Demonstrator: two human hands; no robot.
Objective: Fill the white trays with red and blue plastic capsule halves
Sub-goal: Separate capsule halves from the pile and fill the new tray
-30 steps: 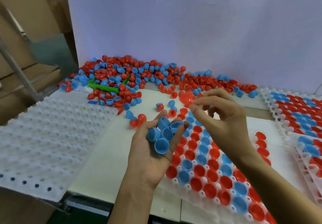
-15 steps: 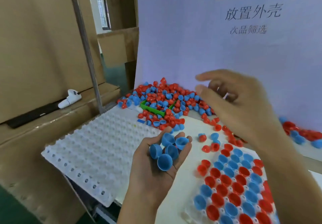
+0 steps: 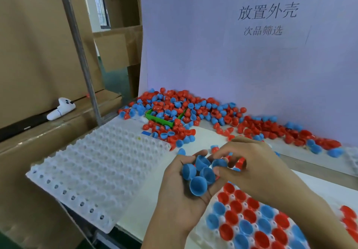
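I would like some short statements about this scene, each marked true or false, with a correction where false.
1. The left hand holds several blue halves. True.
2. The white tray on the left is full of halves. False: its wells show no halves.
3. The right hand pinches a blue half at the left hand. True.
4. The green tray in the pile holds only red halves. False: red and blue lie in it.
5. The tray near the hands holds red halves only. False: red and blue.
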